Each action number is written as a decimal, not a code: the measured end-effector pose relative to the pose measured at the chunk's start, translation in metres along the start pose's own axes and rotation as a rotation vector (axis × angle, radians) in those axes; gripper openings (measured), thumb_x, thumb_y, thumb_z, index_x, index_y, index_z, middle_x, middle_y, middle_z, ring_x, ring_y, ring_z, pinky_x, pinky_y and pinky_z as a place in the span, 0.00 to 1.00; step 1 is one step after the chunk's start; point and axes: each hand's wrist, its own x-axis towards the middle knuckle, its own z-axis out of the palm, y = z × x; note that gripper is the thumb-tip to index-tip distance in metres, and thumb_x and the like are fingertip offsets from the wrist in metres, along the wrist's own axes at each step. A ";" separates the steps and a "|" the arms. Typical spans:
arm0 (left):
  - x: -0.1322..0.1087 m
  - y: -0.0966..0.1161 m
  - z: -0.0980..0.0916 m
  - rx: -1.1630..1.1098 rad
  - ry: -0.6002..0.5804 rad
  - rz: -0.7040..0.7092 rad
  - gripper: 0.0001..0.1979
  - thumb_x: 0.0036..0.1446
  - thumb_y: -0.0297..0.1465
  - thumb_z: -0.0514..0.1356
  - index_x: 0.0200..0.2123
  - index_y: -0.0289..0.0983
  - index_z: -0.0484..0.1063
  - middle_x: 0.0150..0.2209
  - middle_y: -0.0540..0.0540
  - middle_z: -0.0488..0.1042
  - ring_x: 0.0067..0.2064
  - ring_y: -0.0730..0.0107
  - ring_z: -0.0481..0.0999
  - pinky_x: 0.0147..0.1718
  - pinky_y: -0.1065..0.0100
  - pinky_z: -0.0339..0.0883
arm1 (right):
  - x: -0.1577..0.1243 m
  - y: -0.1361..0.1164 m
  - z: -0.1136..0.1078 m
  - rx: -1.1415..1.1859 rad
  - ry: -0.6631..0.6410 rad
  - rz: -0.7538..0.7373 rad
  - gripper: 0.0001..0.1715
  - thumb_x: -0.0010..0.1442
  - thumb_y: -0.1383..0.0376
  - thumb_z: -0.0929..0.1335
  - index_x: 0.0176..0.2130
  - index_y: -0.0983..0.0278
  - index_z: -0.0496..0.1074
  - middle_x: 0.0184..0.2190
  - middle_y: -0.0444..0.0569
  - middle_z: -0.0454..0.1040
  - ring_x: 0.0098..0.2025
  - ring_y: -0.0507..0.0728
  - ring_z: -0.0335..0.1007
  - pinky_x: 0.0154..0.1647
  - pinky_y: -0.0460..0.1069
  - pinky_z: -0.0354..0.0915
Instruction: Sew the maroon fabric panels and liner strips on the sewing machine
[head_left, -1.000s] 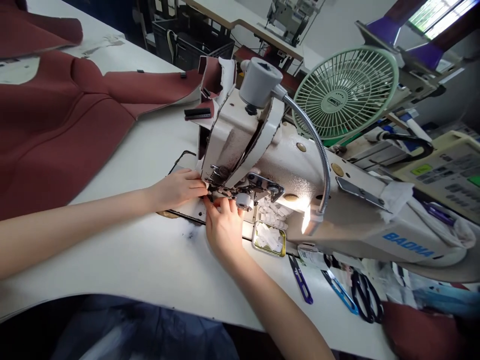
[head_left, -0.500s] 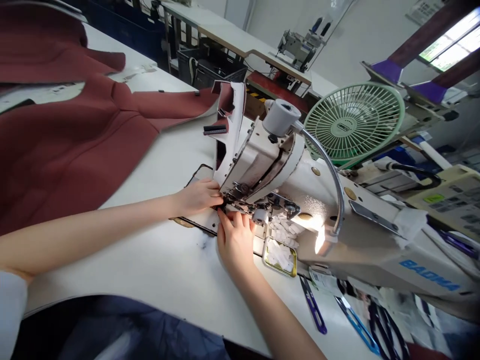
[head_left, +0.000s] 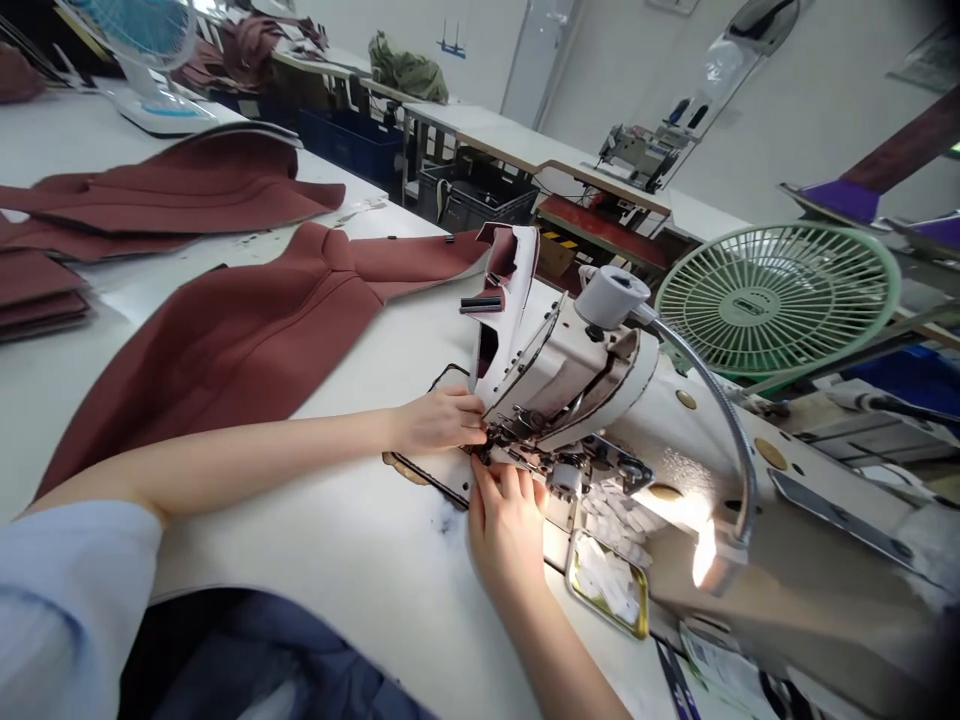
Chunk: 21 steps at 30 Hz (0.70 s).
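Centre frame: left hand point(head_left: 441, 416) and right hand point(head_left: 511, 525) close beside sewing machine point(head_left: 541, 362); grip obscured, cannot tell what is held. Inward slip could risk finger injury.

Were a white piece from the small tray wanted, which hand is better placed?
Probably the right hand: it is beside the tray of white pieces, while the left hand is farther away, with the right between them.
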 end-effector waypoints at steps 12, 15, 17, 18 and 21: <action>0.023 -0.061 -0.002 0.066 -0.158 0.101 0.09 0.67 0.28 0.56 0.41 0.41 0.76 0.44 0.44 0.79 0.51 0.65 0.72 0.49 0.65 0.63 | 0.001 0.004 0.003 0.031 0.026 -0.042 0.20 0.68 0.68 0.62 0.55 0.64 0.74 0.41 0.53 0.73 0.44 0.61 0.65 0.45 0.56 0.58; 0.033 -0.080 -0.012 0.074 -0.212 0.040 0.09 0.63 0.24 0.58 0.39 0.40 0.78 0.41 0.43 0.80 0.48 0.66 0.74 0.49 0.66 0.65 | 0.000 0.004 0.003 0.020 0.041 -0.055 0.20 0.68 0.68 0.61 0.55 0.64 0.74 0.41 0.53 0.72 0.44 0.61 0.64 0.45 0.56 0.58; 0.026 -0.103 -0.029 0.100 -0.225 -0.054 0.13 0.60 0.21 0.57 0.42 0.38 0.79 0.44 0.42 0.80 0.50 0.65 0.74 0.50 0.66 0.65 | 0.000 0.003 0.002 0.014 0.050 -0.062 0.20 0.68 0.68 0.61 0.55 0.63 0.74 0.41 0.53 0.72 0.43 0.61 0.64 0.44 0.56 0.59; 0.015 -0.117 -0.042 0.119 -0.223 -0.110 0.16 0.59 0.19 0.56 0.46 0.37 0.78 0.48 0.41 0.79 0.53 0.64 0.74 0.52 0.65 0.65 | -0.001 0.003 0.002 0.013 0.053 -0.065 0.20 0.68 0.68 0.61 0.55 0.63 0.74 0.41 0.53 0.72 0.43 0.61 0.64 0.44 0.56 0.59; -0.046 -0.157 -0.092 0.197 -0.209 -0.299 0.31 0.55 0.15 0.51 0.62 0.33 0.65 0.62 0.36 0.69 0.62 0.59 0.67 0.55 0.60 0.63 | -0.001 0.002 0.002 0.016 0.060 -0.073 0.20 0.68 0.68 0.61 0.55 0.63 0.74 0.41 0.53 0.72 0.44 0.60 0.63 0.45 0.55 0.59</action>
